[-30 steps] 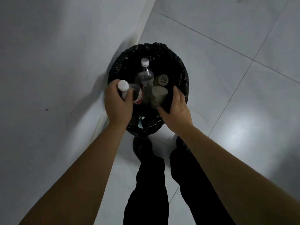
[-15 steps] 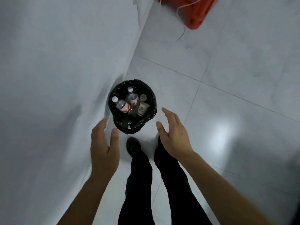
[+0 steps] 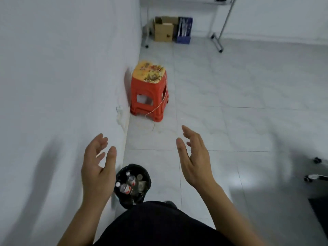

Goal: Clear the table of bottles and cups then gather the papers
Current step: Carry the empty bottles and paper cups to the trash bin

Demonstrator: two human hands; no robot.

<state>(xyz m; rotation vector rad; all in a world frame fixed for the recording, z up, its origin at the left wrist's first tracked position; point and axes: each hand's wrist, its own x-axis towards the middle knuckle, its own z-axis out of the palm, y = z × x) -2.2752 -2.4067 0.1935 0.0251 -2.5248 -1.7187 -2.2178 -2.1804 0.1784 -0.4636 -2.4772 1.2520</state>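
A small bin lined with a black bag [image 3: 124, 199] stands on the floor by the wall, just in front of my body. Inside it lie two clear plastic bottles [image 3: 126, 186] with white caps and red labels, plus two paper cups [image 3: 141, 183]. My left hand [image 3: 98, 167] hangs above and left of the bin, open and empty. My right hand [image 3: 194, 160] is raised to the right of the bin, fingers spread, holding nothing. No table or papers are in view.
A white wall [image 3: 62, 86] runs along the left. A red plastic stool [image 3: 149, 90] stands against it ahead. A cardboard box [image 3: 164, 29] and a blue crate [image 3: 184, 30] sit under metal table legs [image 3: 219, 32]. Chair casters [image 3: 312, 176] show at right.
My left hand released a bottle into the bin. Both hands lifted away, empty and open, and my view rose from the bin to the room ahead.
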